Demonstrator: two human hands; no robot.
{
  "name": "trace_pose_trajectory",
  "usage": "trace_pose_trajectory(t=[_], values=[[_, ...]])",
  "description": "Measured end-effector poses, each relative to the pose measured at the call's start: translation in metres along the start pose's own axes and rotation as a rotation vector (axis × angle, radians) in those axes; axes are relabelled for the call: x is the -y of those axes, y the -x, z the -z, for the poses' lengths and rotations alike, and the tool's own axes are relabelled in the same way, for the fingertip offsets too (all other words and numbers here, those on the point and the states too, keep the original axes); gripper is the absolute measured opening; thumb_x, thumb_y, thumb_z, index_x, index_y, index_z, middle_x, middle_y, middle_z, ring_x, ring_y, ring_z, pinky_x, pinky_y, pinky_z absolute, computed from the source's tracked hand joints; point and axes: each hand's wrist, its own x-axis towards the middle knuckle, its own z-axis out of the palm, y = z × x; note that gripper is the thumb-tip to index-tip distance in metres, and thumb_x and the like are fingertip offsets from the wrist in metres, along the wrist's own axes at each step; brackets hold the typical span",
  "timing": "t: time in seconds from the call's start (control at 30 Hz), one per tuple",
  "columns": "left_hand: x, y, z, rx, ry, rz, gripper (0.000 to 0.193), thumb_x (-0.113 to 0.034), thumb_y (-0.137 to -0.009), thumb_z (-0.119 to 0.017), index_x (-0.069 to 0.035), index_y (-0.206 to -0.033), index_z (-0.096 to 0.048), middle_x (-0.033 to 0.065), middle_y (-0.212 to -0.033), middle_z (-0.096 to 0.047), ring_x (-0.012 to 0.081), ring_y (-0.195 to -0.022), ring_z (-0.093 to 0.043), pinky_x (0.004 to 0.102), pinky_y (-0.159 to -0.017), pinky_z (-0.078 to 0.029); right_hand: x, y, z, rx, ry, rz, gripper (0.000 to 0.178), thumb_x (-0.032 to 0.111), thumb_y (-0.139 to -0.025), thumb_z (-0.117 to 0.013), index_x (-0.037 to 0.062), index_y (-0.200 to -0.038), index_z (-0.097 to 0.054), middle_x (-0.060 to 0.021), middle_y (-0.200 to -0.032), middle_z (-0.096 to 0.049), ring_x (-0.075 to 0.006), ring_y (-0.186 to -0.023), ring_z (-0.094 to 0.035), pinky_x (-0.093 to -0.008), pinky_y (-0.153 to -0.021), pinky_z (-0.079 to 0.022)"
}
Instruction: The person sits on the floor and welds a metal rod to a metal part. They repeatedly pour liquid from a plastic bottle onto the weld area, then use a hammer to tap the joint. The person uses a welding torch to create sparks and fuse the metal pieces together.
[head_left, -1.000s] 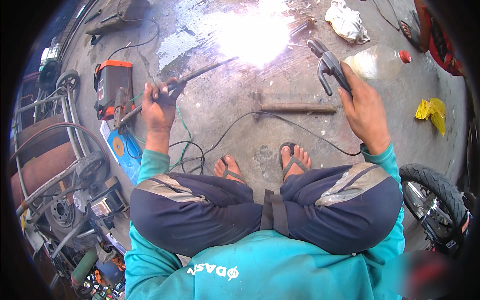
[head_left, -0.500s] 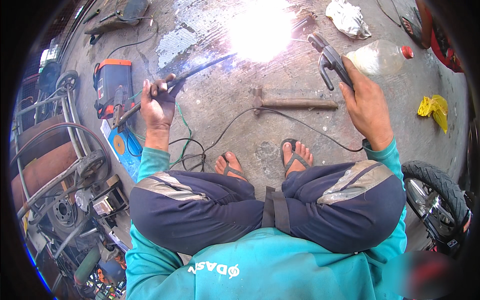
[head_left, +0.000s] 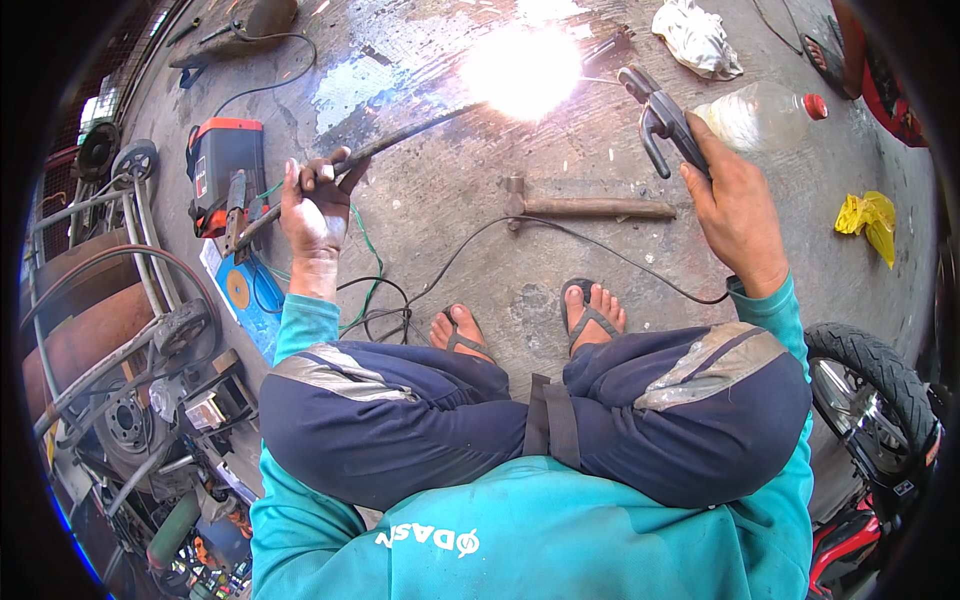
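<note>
Two-handed welding underway, gripping dark rod (head_left: pixel 405 136) with left hand (head_left: pixel 318 212), electrode holder (head_left: pixel 670 114) with right hand (head_left: pixel 738 208). Cannot tell finished from unfinished beneath glare (head_left: pixel 520 72).

Single fisheye cam on the wearer's head, looking steeply down over their knees (head_left: pixel 700 415) at the floor (head_left: pixel 440 190). Super wide, but near enough that left hand (head_left: pixel 318 205) and right hand (head_left: pixel 738 210) both fit.

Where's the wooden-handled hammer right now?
Head view, just above centre: the wooden-handled hammer lies on the grey concrete floor, left of the bare right hand, with the thin black cable passing by its left end.
</note>
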Motion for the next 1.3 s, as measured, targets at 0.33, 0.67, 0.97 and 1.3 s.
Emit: trace_pose_trajectory(t=[0.33, 0.67, 0.97, 1.3], values=[[0.002, -0.003, 0.005, 0.088, 0.051, 0.016, 0.049, -0.035, -0.113, -0.038, -0.013, -0.071, -0.049, 0.0088, -0.077, -0.062, 0.0376, -0.119, -0.064, 0.0676, -0.108, -0.047, 0.002, 0.005, 0.001, -0.081, -0.141, 0.009, 0.052, 0.013, -0.097, -0.061, 0.0012, -0.147, -0.051, -0.0296, -0.111, -0.068, -0.0482, -0.100, -0.064, -0.0518, -0.088, -0.050], [0.004, -0.003, -0.001, -0.099, 0.081, 0.007, 0.051, -0.039, -0.113, -0.039, -0.014, -0.069, -0.049, 0.0093, -0.077, -0.062, 0.0374, -0.117, -0.064, 0.0726, -0.106, -0.046, 0.003, 0.013, -0.002, 0.003, -0.078, -0.065, 0.052, 0.007, -0.096, -0.064, 0.0005, -0.147, -0.053, -0.0291, -0.124, -0.067, -0.0444, -0.114, -0.067, -0.0446, -0.096, -0.052], [0.004, -0.001, 0.001, -0.074, 0.075, 0.011, 0.050, -0.039, -0.112, -0.041, -0.014, -0.070, -0.048, 0.0086, -0.077, -0.062, 0.0371, -0.116, -0.064, 0.0719, -0.106, -0.046, 0.000, 0.008, -0.009, -0.033, -0.043, -0.021, 0.054, 0.013, -0.096, -0.063, 0.0053, -0.148, -0.051, -0.0279, -0.108, -0.069, -0.0468, -0.096, -0.067, -0.0522, -0.082, -0.051], [0.005, -0.001, 0.004, -0.059, 0.082, 0.014, 0.049, -0.039, -0.111, -0.043, -0.014, -0.070, -0.048, 0.0089, -0.077, -0.062, 0.0375, -0.115, -0.065, 0.0718, -0.106, -0.047, -0.003, 0.007, -0.012, -0.039, -0.028, 0.010, 0.053, 0.013, -0.096, -0.063, 0.0047, -0.147, -0.052, -0.0282, -0.108, -0.069, -0.0468, -0.097, -0.067, -0.0529, -0.083, -0.051]])
